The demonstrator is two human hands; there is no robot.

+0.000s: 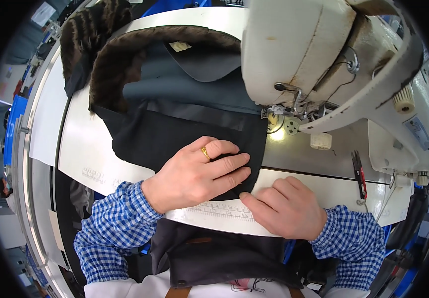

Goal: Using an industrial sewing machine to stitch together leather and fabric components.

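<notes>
A black piece of fabric (174, 130) with a brown fur edge (106, 74) lies spread on the white sewing table, its right edge by the needle area of the sewing machine (294, 54). My left hand (202, 171), with a gold ring on one finger, rests on the fabric's near part, fingers spread and slightly bent. Just to its right, my right hand (286, 206) is closed at the fabric's near right corner, its thumb and curled fingers at the edge. What lies inside its fingers is mostly hidden. Blue-grey lining (189, 89) shows on the fabric's far side.
Thread snips (358, 174) with red handles lie on the right of the table. A ruler scale (219, 211) runs along its front edge. Another fur piece (87, 37) lies at the far left. A lamp lights the metal needle plate (290, 125).
</notes>
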